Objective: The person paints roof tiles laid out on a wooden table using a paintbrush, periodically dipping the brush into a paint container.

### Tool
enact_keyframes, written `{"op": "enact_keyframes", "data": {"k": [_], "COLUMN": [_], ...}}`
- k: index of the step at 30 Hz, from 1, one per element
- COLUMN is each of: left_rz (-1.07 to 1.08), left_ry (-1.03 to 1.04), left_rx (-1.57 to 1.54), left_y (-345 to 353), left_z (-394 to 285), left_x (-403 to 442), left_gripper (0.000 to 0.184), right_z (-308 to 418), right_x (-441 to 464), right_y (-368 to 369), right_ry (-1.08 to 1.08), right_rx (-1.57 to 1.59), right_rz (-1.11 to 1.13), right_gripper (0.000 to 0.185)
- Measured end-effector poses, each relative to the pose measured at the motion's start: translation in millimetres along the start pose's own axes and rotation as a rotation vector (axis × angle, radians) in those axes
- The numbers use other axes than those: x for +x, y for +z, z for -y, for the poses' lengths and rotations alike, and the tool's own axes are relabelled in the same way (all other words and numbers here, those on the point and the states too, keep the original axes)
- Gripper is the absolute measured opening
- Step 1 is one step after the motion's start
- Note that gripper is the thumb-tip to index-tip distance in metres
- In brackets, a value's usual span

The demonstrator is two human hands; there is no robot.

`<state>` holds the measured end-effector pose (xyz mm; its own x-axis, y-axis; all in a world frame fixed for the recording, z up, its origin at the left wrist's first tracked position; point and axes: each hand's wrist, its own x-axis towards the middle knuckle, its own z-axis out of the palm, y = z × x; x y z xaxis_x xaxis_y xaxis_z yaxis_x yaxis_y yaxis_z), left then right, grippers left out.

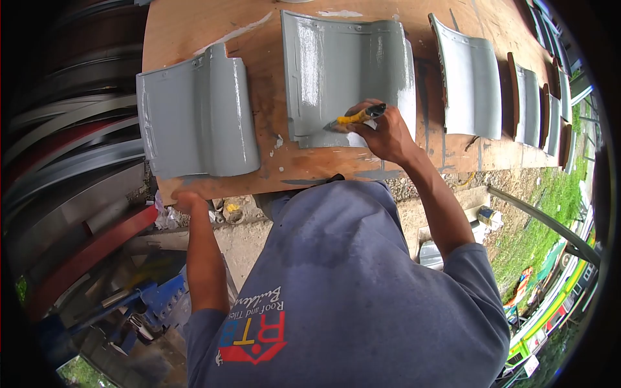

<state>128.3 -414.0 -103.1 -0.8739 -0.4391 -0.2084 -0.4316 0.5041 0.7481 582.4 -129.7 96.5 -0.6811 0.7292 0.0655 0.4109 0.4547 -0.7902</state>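
My right hand is closed around a paintbrush with a yellow and black handle. Its bristles touch the lower part of a curved roof tile coated in grey paint, with wet, shiny streaks. My left hand is at the near left edge of the wooden board, close to another grey roof tile. The fingers of that hand are too unclear to make out.
More grey tiles stand in a row to the right, beginning with a glossy tile. Dark stacked roofing sheets line the left side. Below the board are a red metal beam, gravel and a small can.
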Motion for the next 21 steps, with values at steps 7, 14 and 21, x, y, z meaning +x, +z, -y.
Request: {"op": "enact_keyframes", "data": {"k": [7, 14, 21], "left_rz": [0.016, 0.040, 0.001], "left_ry": [-0.081, -0.069, -0.052], "left_rx": [0.066, 0.078, 0.099], "left_y": [-7, -8, -8], "left_z": [-15, -17, -16], "left_x": [-14, -18, -17], "left_gripper": [0.067, 0.070, 0.071], "right_z": [-16, -10, -24], "right_x": [3, 9, 23], "right_y": [20, 3, -1], "right_ry": [0.098, 0.127, -0.011], "right_rx": [0.092, 0.184, 0.036], "right_rz": [0.086, 0.192, -0.006], "right_gripper": [0.021, 0.018, 0.015]}}
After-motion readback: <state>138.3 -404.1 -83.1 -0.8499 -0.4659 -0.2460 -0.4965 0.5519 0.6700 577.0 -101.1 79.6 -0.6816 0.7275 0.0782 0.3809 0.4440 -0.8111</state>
